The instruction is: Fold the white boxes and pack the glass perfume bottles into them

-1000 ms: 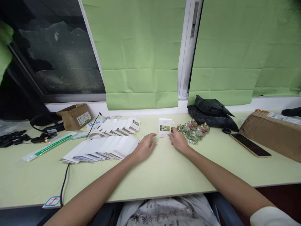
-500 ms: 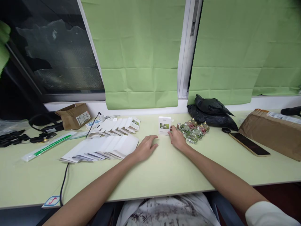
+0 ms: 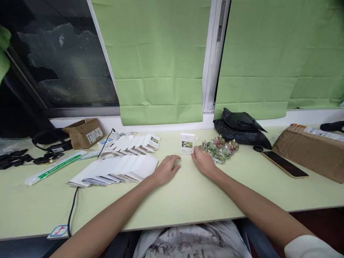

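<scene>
on the pale green table, seen from my head camera, my left hand lies palm down with fingers loosely spread, flat on the surface just right of the fanned row of flat white cartons. my right hand rests beside it, fingers slightly curled, holding nothing, the fingertips touching the lower right corner of the small upright white box with a flower picture. that box stands near the table's far edge, between my hands and the window. a cluster of small glass perfume bottles sits just right of my right hand, a phone further right.
</scene>
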`<state>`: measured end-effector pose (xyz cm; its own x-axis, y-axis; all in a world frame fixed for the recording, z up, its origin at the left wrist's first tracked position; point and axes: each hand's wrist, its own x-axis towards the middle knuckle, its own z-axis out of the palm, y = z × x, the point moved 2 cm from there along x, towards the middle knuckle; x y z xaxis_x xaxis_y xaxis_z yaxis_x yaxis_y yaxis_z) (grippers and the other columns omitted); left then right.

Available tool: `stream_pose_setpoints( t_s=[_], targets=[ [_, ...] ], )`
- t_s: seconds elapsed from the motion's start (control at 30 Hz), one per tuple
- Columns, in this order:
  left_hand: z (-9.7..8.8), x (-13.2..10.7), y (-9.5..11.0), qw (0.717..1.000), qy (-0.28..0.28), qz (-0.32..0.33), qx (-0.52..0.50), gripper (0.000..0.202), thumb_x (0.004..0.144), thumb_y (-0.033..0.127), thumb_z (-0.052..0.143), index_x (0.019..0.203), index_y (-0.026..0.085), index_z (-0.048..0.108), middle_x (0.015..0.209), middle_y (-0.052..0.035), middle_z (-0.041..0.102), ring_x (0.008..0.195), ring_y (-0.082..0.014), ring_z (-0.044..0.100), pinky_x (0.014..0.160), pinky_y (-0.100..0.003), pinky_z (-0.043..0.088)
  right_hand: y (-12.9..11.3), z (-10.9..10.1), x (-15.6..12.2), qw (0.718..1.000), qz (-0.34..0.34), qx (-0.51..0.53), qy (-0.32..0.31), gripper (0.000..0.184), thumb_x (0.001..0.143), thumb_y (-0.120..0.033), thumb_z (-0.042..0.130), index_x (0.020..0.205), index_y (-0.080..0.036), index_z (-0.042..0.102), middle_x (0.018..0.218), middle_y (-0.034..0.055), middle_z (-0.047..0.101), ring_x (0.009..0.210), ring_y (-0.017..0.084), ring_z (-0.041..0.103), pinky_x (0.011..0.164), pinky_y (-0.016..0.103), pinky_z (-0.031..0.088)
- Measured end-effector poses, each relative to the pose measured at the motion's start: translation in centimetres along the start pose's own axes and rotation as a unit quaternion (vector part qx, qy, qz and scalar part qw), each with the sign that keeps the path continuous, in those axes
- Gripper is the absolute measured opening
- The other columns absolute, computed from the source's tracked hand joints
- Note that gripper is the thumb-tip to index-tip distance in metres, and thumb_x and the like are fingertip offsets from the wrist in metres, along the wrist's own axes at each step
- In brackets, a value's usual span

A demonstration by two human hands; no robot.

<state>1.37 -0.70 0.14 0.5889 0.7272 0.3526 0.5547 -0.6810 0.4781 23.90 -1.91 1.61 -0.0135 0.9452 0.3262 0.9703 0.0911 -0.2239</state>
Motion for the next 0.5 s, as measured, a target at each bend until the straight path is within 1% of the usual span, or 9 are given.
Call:
stream_pose_setpoints(
  t_s=[0.1, 0.2, 0.33, 0.5],
  targets=[
    [-0.1, 0.0, 0.2, 1.0, -0.008, 0.007, 0.011, 0.032, 0.103, 0.036, 0.051, 0.133, 0.027, 0.055, 0.136, -0.0062, 0.063, 0.133, -0.0262, 0.053, 0.112, -0.045, 0.044, -0.4, -0.2, -0.2, 0.998, -0.047, 0.027, -0.018, 0.023, 0.107, -0.032, 0.043, 0.12, -0.021, 0.058, 0.117, 0.0089, 0.073, 0.095, 0.025, 0.069, 0.075, 0.031, 0.044],
    [-0.1, 0.1, 0.4, 1.0, -0.012, 0.015, 0.017, 0.03, 0.103, 0.034, 0.05, 0.132, 0.027, 0.055, 0.135, -0.0057, 0.063, 0.132, -0.0259, 0.053, 0.112, -0.045, 0.045, -0.7, -0.2, -0.3, 0.995, -0.07, 0.06, -0.028, 0.029, 0.106, -0.034, 0.044, 0.13, -0.023, 0.058, 0.121, 0.0075, 0.073, 0.102, 0.024, 0.069, 0.081, 0.031, 0.045],
    [-0.1, 0.1, 0.4, 0.999, -0.012, 0.021, 0.026, 0.029, 0.104, 0.034, 0.049, 0.13, 0.026, 0.056, 0.136, -0.0059, 0.063, 0.133, -0.0263, 0.052, 0.113, -0.045, 0.044, -0.6, 0.3, 0.1, 0.994, -0.059, 0.076, -0.048, 0.038, 0.106, -0.035, 0.044, 0.139, -0.022, 0.057, 0.126, 0.0092, 0.072, 0.108, 0.025, 0.068, 0.089, 0.033, 0.046],
    [0.0, 0.1, 0.3, 0.999, -0.016, 0.025, 0.034, 0.029, 0.104, 0.035, 0.048, 0.13, 0.025, 0.058, 0.139, -0.0069, 0.061, 0.136, -0.0267, 0.05, 0.115, -0.046, 0.042, -0.4, 0.8, 0.7, 0.994, -0.042, 0.085, -0.057, 0.043, 0.106, -0.039, 0.046, 0.143, -0.021, 0.057, 0.128, 0.0104, 0.071, 0.111, 0.025, 0.067, 0.094, 0.034, 0.046]
  ],
)
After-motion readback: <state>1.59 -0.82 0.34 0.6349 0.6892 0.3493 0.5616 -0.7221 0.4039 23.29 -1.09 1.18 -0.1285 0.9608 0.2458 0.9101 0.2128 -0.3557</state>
